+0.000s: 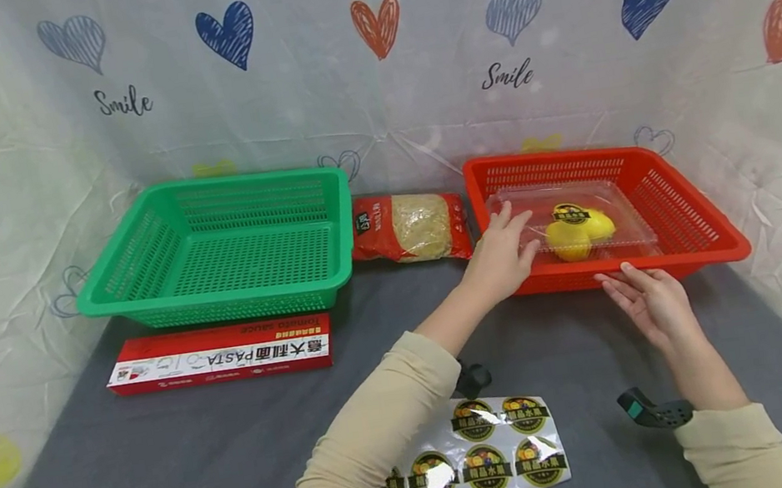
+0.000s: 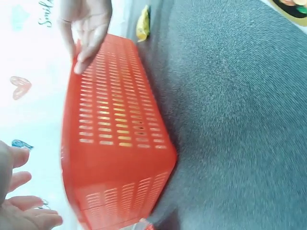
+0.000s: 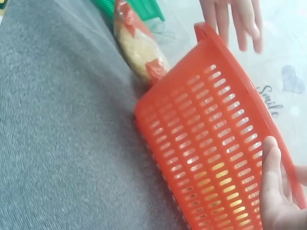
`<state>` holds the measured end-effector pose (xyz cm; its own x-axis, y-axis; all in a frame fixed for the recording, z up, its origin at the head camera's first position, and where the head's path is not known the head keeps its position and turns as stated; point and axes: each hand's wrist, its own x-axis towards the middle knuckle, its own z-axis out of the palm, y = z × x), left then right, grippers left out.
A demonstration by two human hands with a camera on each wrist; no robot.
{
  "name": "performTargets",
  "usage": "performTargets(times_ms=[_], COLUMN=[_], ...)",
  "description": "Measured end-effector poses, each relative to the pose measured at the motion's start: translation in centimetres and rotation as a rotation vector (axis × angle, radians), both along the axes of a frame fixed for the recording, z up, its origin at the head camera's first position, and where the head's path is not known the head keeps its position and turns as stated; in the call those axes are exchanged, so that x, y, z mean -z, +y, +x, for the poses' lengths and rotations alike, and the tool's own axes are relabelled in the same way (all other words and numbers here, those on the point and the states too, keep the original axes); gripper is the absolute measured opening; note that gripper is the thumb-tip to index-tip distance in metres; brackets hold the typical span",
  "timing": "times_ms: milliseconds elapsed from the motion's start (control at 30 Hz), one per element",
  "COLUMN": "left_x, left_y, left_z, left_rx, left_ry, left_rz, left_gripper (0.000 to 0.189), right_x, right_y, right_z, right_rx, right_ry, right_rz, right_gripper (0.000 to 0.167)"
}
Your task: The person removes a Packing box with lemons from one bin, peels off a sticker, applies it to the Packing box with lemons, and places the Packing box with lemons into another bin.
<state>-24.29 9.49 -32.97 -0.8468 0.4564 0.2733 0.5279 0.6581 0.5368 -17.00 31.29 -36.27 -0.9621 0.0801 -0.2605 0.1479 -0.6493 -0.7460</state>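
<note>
A red plastic basket [image 1: 688, 204] stands at the right of the table. Inside it lies a clear plastic container [image 1: 517, 200] with yellow fruit [image 1: 568, 241] and a round black-and-gold label [image 1: 572, 213] on its lid. My left hand [image 1: 502, 253] hovers over the container's left end, fingers spread and loosely extended; whether it touches the lid I cannot tell. In the left wrist view that hand [image 2: 24, 196] is above the basket's rim. My right hand [image 1: 653, 302] holds the basket's front rim, with fingers [image 3: 271, 160] against the outer wall and the thumb at the rim.
At the left stands a green basket [image 1: 218, 308], with a red pasta box [image 1: 218, 356] in front. A red-and-clear bag of noodles [image 1: 419, 225] lies between the baskets. Near the front is a sheet of round stickers [image 1: 495, 460], partly behind my left sleeve [image 1: 381, 431].
</note>
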Motion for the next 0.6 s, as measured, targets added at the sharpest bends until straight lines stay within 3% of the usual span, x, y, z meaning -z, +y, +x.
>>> performTargets(times_ms=[133,233,333,400,500,600], left_x=[-0.4,-0.5,-0.4,-0.4,-0.2,-0.1], left_y=[-1.4,-2.3,-3.2,-3.9,-5.1,-6.6], left_z=[0.9,1.5,2.2,2.6,3.1,3.6], left_rx=[0.035,0.056,0.074,0.081,0.086,0.084], left_ry=[-0.029,-0.03,-0.02,-0.009,0.026,0.055], left_rz=[-0.016,-0.029,-0.037,-0.043,-0.066,-0.094], left_gripper=[0.052,0.055,0.056,0.056,0.058,0.06], right_x=[-0.1,-0.1,-0.1,-0.1,-0.4,-0.9], right_y=[0.2,0.3,0.1,-0.1,-0.8,-1.6], right_z=[0.2,0.5,0.9,1.1,1.4,1.7], right_rx=[-0.042,-0.119,-0.238,-0.291,-0.3,-0.267], right_ry=[-0.003,0.01,0.056,0.096,0.145,0.187], right_rz=[0.041,0.182,0.479,0.715,1.052,1.313], right_gripper=[0.036,0.032,0.029,0.036,0.05,0.053])
